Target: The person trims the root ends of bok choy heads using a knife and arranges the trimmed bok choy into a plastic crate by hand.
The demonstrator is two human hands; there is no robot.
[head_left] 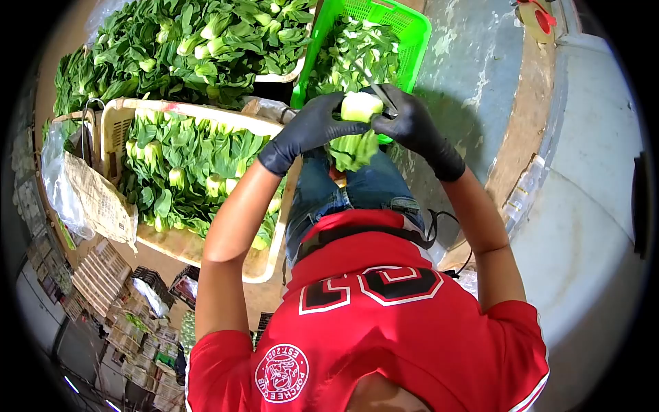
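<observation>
A head of bok choy (361, 108) is in my gloved left hand (314, 129), its pale base up and its green leaves hanging toward my lap. The fingers of that hand curl around its left side. My gloved right hand (406, 122) is closed on a knife (375, 85), close against the bok choy's right side. The thin blade points up and left across a bright green basket (414, 51). Cut leaves and pale pieces (353, 51) lie in that basket, just beyond my hands. The knife's handle is mostly hidden by my fingers.
At my left, a cream crate (185, 254) holds rows of bok choy. A large heap of bok choy (185, 48) lies beyond it. Plastic and a brown sack (99, 196) hang at the crate's left. A tape roll (537, 22) sits at the upper right.
</observation>
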